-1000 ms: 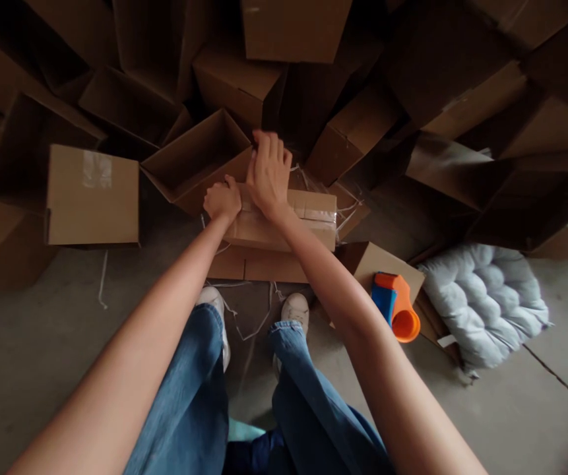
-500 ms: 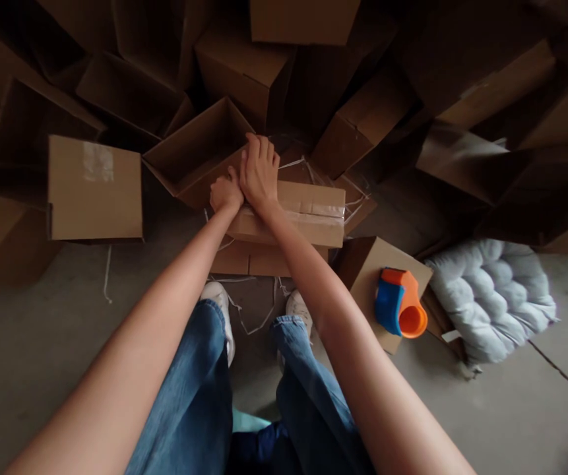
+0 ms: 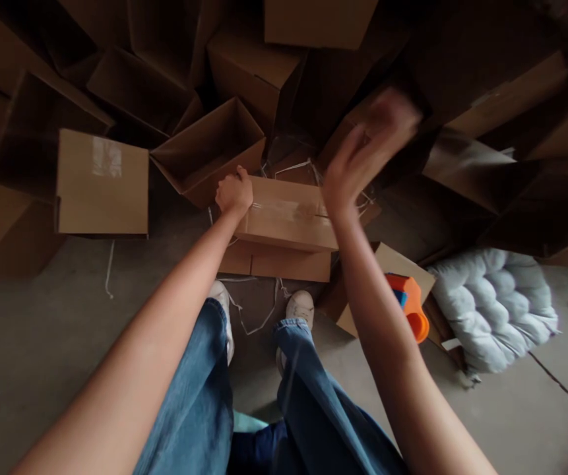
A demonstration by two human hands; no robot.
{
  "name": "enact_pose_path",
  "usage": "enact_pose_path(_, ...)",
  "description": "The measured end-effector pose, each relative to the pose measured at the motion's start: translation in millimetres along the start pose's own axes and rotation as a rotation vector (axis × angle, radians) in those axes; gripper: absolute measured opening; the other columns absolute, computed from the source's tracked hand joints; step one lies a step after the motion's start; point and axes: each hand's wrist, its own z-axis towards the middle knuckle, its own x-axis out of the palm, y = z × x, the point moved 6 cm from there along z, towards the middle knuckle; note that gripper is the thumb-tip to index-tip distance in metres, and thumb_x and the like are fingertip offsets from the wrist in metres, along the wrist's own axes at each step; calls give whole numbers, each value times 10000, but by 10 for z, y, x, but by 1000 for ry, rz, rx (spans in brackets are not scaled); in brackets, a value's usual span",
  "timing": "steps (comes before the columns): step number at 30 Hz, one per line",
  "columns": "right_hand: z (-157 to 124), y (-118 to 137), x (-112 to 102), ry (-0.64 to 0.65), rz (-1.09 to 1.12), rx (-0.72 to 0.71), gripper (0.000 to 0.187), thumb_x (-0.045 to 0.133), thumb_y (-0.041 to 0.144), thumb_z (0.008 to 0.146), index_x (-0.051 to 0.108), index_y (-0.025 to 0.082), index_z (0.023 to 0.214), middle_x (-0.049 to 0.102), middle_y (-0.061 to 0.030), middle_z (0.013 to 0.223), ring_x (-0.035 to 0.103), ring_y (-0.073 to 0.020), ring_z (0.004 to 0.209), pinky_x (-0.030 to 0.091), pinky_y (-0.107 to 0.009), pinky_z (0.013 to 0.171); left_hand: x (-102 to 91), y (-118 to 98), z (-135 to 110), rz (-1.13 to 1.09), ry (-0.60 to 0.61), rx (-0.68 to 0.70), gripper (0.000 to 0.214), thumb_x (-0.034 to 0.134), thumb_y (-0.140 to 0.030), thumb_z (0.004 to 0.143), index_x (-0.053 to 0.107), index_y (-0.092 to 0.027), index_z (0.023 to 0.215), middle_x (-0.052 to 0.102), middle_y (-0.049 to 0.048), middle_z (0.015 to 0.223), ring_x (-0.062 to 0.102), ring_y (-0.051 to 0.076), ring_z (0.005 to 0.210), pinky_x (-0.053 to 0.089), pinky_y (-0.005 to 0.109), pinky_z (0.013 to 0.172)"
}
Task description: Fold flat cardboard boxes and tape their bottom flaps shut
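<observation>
A long, flat cardboard box (image 3: 288,208) with clear tape along its top lies in front of my feet, on top of another flat piece of cardboard (image 3: 278,264). At its left end my left hand (image 3: 234,191) is closed over the edge, the fingertips partly hidden. My right hand (image 3: 363,148) is raised above the box's right end, blurred by motion, with thumb and fingers apart and nothing visible in it. To the right, an orange and blue tape dispenser (image 3: 412,307) sits on a small box (image 3: 397,260), partly covered by my right forearm.
Open, empty-looking cardboard boxes (image 3: 209,145) crowd the far side, and a closed, taped carton (image 3: 103,185) stands at left. A grey tufted cushion (image 3: 496,307) lies at right. White string (image 3: 258,330) trails on the concrete floor near my shoes (image 3: 299,307).
My right hand has lifted off the left end of the box and swung right and upward. My left hand stays at the left end. The view has shifted slightly.
</observation>
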Motion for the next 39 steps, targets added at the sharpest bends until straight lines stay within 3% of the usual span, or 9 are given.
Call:
enact_pose_path(2,-332,36,324,302,-90,-186,508,272,252,1045,472,180,1506,506,-170,1477,436,-290,1420,363,-539,1167,-9,-15,-21,-2,-10,11,731,211,-607,1030,759,-159,1209,751,230,1169,648,388,1246,515,507,1021)
enact_pose_path(4,-451,107,408,368,-139,-325,547,319,184,1013,454,240,1540,527,-131,1461,476,-274,1360,408,-506,1123,-20,-31,-41,5,-21,26,733,208,-596,1032,762,-146,1198,749,238,1168,655,391,1234,515,511,1019)
enact_pose_path(10,-88,146,-284,-49,-106,-288,527,180,355,1095,442,306,1550,536,-106,1424,495,-228,1340,381,-451,1175,-45,-51,-64,32,-46,47,691,210,-520,1043,774,-135,1149,752,252,1130,672,397,1202,524,522,999)
enact_pose_path(17,-437,-371,113,173,-158,-346,542,238,239,1034,512,267,1500,500,-130,1468,483,-256,1365,429,-497,1108,-56,-83,-86,49,-74,50,655,253,-520,1035,769,-137,1165,755,244,1136,667,379,1218,523,485,1004)
enact_pose_path(23,-164,-120,-353,-164,-74,-271,563,181,387,1087,503,227,1520,465,-191,1464,447,-239,1405,392,-436,1157,-53,-82,-76,47,-64,42,678,237,-548,1033,763,-153,1196,753,238,1159,654,383,1242,516,498,1020)
enact_pose_path(25,-188,-78,-271,-90,-101,-229,578,138,388,1084,437,261,1563,438,-167,1518,407,-243,1449,362,-465,1179,-43,-76,-71,47,-55,41,683,233,-552,1031,758,-155,1213,752,240,1164,645,385,1255,516,500,1023)
enact_pose_path(29,-408,-237,302,264,-156,-204,561,150,381,1076,430,235,1540,509,-168,1461,437,-291,1409,352,-572,1148,-32,-72,-57,62,-63,39,701,218,-543,1029,761,-137,1203,743,257,1175,654,392,1239,514,512,1025)
enact_pose_path(34,-447,-513,531,233,-171,-60,534,165,393,1088,488,176,1454,560,-195,1367,508,-283,1304,404,-514,1086,-34,-68,-26,54,-72,26,700,232,-557,1019,771,-144,1191,741,266,1170,660,406,1227,517,524,1015)
enact_pose_path(39,-401,-322,372,225,-219,-131,478,193,327,1092,584,167,1317,639,-149,1262,567,-261,1204,358,-511,1122,-44,-74,-23,52,-71,19,701,230,-554,1021,779,-138,1158,745,262,1163,668,400,1211,513,512,1021)
